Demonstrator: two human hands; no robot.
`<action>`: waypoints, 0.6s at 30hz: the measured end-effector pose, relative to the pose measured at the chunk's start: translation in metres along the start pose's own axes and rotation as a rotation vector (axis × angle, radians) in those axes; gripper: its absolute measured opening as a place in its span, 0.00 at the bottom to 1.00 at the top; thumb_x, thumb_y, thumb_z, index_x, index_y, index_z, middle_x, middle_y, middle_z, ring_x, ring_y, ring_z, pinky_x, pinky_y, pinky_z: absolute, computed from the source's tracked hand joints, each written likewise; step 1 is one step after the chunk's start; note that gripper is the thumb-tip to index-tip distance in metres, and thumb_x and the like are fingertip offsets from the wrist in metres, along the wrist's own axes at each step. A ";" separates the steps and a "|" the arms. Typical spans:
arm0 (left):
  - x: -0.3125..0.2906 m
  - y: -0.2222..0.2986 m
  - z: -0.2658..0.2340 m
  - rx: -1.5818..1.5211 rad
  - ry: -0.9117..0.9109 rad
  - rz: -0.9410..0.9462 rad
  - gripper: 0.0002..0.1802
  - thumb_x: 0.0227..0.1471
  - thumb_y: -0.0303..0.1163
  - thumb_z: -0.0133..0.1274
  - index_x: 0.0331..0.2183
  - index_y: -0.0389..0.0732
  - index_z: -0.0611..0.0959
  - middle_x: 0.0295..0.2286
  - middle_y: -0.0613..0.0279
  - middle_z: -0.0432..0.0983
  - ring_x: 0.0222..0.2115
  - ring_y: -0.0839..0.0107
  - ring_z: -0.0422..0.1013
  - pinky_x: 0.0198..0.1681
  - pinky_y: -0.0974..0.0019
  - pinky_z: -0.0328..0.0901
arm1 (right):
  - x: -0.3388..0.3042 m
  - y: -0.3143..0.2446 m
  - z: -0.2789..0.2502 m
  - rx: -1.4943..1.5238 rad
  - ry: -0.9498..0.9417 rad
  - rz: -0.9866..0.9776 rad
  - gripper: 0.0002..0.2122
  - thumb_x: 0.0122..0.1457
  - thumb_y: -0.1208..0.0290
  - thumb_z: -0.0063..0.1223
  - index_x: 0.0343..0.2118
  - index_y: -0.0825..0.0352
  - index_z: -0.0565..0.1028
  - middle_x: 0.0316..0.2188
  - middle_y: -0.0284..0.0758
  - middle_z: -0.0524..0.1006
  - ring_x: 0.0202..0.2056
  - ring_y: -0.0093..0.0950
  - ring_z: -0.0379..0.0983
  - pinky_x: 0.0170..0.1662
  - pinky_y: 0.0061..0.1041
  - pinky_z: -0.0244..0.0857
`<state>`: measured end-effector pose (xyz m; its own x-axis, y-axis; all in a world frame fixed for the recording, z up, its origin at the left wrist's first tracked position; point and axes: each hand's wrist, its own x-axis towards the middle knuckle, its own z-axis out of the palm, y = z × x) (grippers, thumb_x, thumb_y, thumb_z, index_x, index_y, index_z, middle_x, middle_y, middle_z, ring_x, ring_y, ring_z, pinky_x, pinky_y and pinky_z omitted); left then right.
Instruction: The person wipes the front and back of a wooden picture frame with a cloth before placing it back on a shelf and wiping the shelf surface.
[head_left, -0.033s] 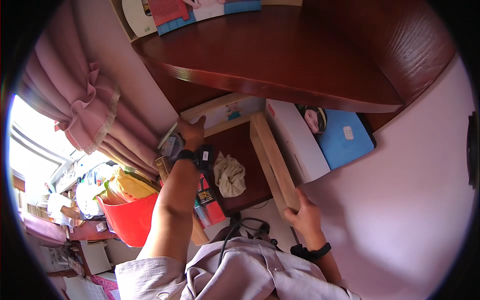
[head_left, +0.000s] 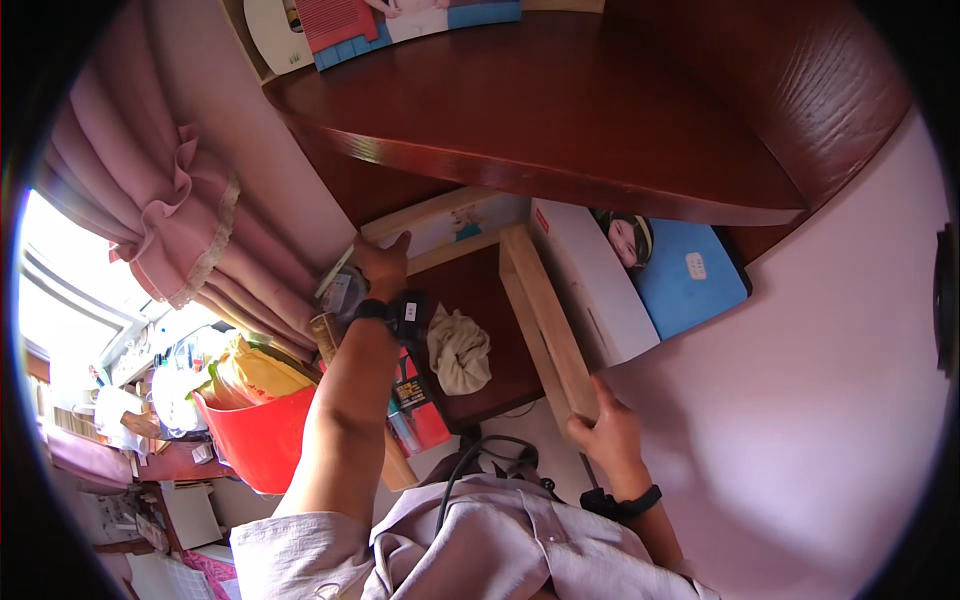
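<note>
A light wooden frame (head_left: 545, 325) stretches across the lower shelf, its right side running toward me. Around the near end of that side, my right hand (head_left: 612, 435) is closed, index finger along the outer face. At the far left corner my left hand (head_left: 383, 265) grips the wood, thumb up; its other fingers are partly hidden. Behind the far bar stands a panel with a small printed figure (head_left: 467, 222). A crumpled cream cloth (head_left: 459, 350) lies on the dark shelf within the frame, beside a black device (head_left: 410, 312) near my left wrist.
Overhead juts a dark red wooden shelf (head_left: 560, 120). A white box (head_left: 600, 290) and a blue folder-like item (head_left: 690, 275) stand right of the frame. To the left are a red bin (head_left: 255, 435) with a yellow bag (head_left: 258, 370), and pink curtains (head_left: 185, 200). A black cable (head_left: 465, 465) hangs near my body.
</note>
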<state>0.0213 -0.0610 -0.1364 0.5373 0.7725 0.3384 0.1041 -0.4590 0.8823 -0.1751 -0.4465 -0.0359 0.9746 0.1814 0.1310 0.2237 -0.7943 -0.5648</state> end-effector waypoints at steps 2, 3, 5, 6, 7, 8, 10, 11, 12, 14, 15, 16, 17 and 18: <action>-0.002 0.004 0.000 0.159 0.030 -0.033 0.45 0.36 0.36 0.66 0.51 0.27 0.62 0.42 0.48 0.69 0.43 0.61 0.66 0.48 0.64 0.60 | 0.003 0.001 0.002 -0.007 -0.024 0.031 0.28 0.41 0.65 0.57 0.48 0.70 0.68 0.25 0.50 0.75 0.26 0.45 0.74 0.29 0.38 0.69; 0.002 -0.001 0.003 0.013 -0.042 -0.109 0.46 0.36 0.37 0.66 0.52 0.28 0.61 0.42 0.49 0.69 0.43 0.60 0.66 0.48 0.63 0.60 | 0.005 0.005 0.004 -0.006 -0.014 0.026 0.28 0.41 0.64 0.57 0.48 0.69 0.67 0.25 0.49 0.75 0.26 0.45 0.74 0.28 0.38 0.68; 0.006 0.001 -0.004 -0.126 -0.108 -0.186 0.47 0.37 0.38 0.66 0.52 0.28 0.60 0.43 0.50 0.69 0.43 0.60 0.66 0.49 0.63 0.60 | 0.008 0.005 0.009 0.000 -0.012 0.018 0.29 0.42 0.64 0.57 0.49 0.68 0.67 0.25 0.49 0.75 0.25 0.46 0.73 0.28 0.38 0.68; 0.005 0.005 -0.005 -0.179 -0.153 -0.222 0.46 0.37 0.41 0.66 0.52 0.30 0.61 0.45 0.48 0.67 0.45 0.60 0.65 0.49 0.62 0.59 | 0.011 0.005 0.011 -0.009 0.006 0.019 0.29 0.42 0.63 0.57 0.50 0.68 0.67 0.24 0.48 0.75 0.25 0.46 0.73 0.27 0.38 0.68; 0.003 0.010 -0.005 -0.232 -0.198 -0.258 0.46 0.37 0.44 0.66 0.52 0.31 0.63 0.47 0.45 0.65 0.47 0.59 0.64 0.50 0.61 0.58 | 0.014 0.006 0.013 -0.018 0.023 0.021 0.29 0.43 0.62 0.56 0.50 0.67 0.67 0.23 0.48 0.75 0.24 0.46 0.73 0.26 0.39 0.67; 0.011 0.000 -0.008 -0.227 -0.181 -0.256 0.46 0.37 0.44 0.66 0.52 0.31 0.63 0.47 0.45 0.65 0.47 0.59 0.64 0.50 0.61 0.58 | 0.017 0.001 0.015 -0.011 0.018 0.006 0.29 0.43 0.62 0.56 0.50 0.67 0.67 0.23 0.48 0.75 0.24 0.46 0.73 0.26 0.39 0.67; 0.029 -0.036 -0.015 -0.281 -0.134 -0.260 0.42 0.40 0.44 0.64 0.51 0.33 0.64 0.47 0.49 0.65 0.46 0.62 0.63 0.49 0.63 0.59 | 0.025 -0.009 0.022 0.004 0.039 -0.026 0.29 0.43 0.61 0.55 0.51 0.67 0.66 0.23 0.48 0.75 0.24 0.46 0.73 0.26 0.39 0.67; 0.025 -0.033 -0.011 -0.283 -0.138 -0.266 0.42 0.40 0.44 0.64 0.51 0.33 0.64 0.47 0.49 0.65 0.46 0.62 0.63 0.49 0.63 0.59 | 0.029 -0.006 0.025 -0.002 0.036 -0.022 0.29 0.43 0.61 0.55 0.51 0.67 0.66 0.23 0.48 0.75 0.24 0.46 0.73 0.26 0.39 0.67; 0.019 -0.023 -0.007 -0.263 -0.155 -0.322 0.40 0.41 0.43 0.64 0.50 0.34 0.65 0.46 0.51 0.66 0.45 0.63 0.63 0.48 0.63 0.59 | 0.030 -0.004 0.026 -0.020 0.015 0.017 0.29 0.44 0.60 0.55 0.51 0.67 0.66 0.24 0.48 0.75 0.24 0.46 0.73 0.26 0.39 0.67; 0.016 -0.013 -0.012 -0.242 -0.159 -0.381 0.38 0.41 0.42 0.63 0.50 0.35 0.65 0.45 0.52 0.66 0.44 0.64 0.63 0.47 0.63 0.60 | 0.035 -0.004 0.028 -0.036 -0.013 0.046 0.29 0.44 0.60 0.55 0.51 0.67 0.66 0.25 0.49 0.75 0.24 0.46 0.73 0.26 0.39 0.67; 0.018 -0.012 -0.018 -0.297 -0.178 -0.403 0.36 0.42 0.41 0.63 0.49 0.36 0.66 0.43 0.54 0.66 0.43 0.65 0.63 0.47 0.64 0.60 | 0.039 -0.005 0.029 -0.031 -0.021 0.040 0.29 0.44 0.60 0.54 0.51 0.67 0.66 0.25 0.49 0.75 0.25 0.46 0.73 0.27 0.39 0.68; 0.019 -0.012 -0.023 -0.352 -0.197 -0.425 0.33 0.43 0.39 0.62 0.47 0.38 0.66 0.40 0.56 0.66 0.41 0.66 0.63 0.46 0.64 0.61 | 0.041 -0.007 0.031 -0.027 -0.030 0.035 0.30 0.44 0.60 0.54 0.51 0.67 0.65 0.25 0.49 0.75 0.25 0.46 0.73 0.28 0.39 0.68; 0.018 -0.006 -0.026 -0.354 -0.189 -0.429 0.33 0.43 0.39 0.62 0.47 0.38 0.66 0.40 0.56 0.66 0.41 0.66 0.63 0.46 0.64 0.61 | 0.042 -0.005 0.032 -0.030 -0.035 0.028 0.30 0.44 0.60 0.54 0.51 0.67 0.65 0.25 0.49 0.75 0.25 0.46 0.73 0.28 0.39 0.68; 0.016 -0.001 -0.026 -0.423 -0.224 -0.447 0.32 0.43 0.39 0.62 0.47 0.39 0.66 0.39 0.57 0.66 0.41 0.67 0.63 0.46 0.64 0.61 | 0.045 -0.002 0.036 -0.010 0.003 -0.001 0.30 0.44 0.59 0.54 0.52 0.67 0.65 0.25 0.49 0.75 0.25 0.46 0.73 0.28 0.39 0.68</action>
<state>0.0084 -0.0367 -0.1239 0.6847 0.7177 -0.1269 0.0445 0.1326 0.9902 -0.1321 -0.4159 -0.0583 0.9743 0.1809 0.1343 0.2251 -0.7999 -0.5563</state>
